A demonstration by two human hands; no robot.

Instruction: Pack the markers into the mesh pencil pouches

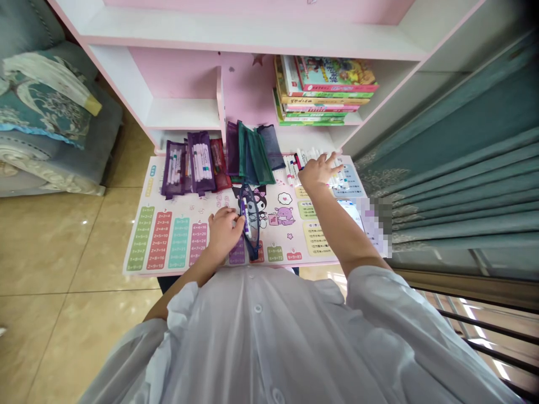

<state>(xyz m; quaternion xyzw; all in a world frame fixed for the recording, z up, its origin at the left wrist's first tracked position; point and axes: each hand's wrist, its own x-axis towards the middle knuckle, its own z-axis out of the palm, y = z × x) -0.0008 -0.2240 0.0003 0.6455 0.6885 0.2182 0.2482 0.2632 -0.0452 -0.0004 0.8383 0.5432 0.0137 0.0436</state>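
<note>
A dark blue mesh pencil pouch [254,216] lies on the desk in front of me, with a purple-and-white marker [246,217] in it. My left hand [226,231] has its fingers curled at the pouch's left edge, thumb beside the marker. Over to the right, my right hand [318,171] reaches across a pile of white markers [337,178] with its fingers spread. A marker with a dark and pink cap [298,161] is close to that hand's left side; whether they touch is unclear.
Filled purple pouches [201,165] and a red pouch [219,164] lie at the back left. Green mesh pouches [256,157] are beside them. Books [322,90] are stacked on the shelf. A phone [351,213] lies right of my right forearm; a curtain [442,151] hangs beyond.
</note>
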